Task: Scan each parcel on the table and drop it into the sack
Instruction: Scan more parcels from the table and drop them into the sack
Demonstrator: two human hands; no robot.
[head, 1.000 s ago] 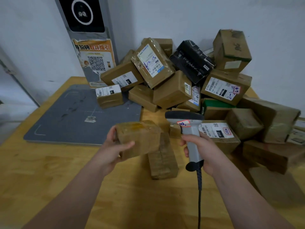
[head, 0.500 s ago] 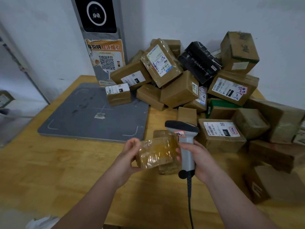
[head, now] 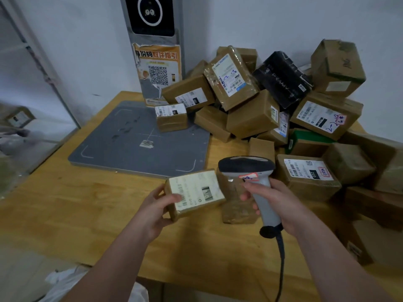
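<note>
The left hand (head: 152,211) grips a parcel (head: 195,194), label up, above the counter (head: 65,205). The right hand (head: 277,205) holds a scanner (head: 253,184) just beside it.

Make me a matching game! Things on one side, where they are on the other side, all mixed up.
Things:
1 scanner
2 black parcel
3 poster
4 grey pad

Places:
A on the post
B flat on the table
C in the right hand
D up in the pile

Pairs: 1-C, 2-D, 3-A, 4-B
</note>
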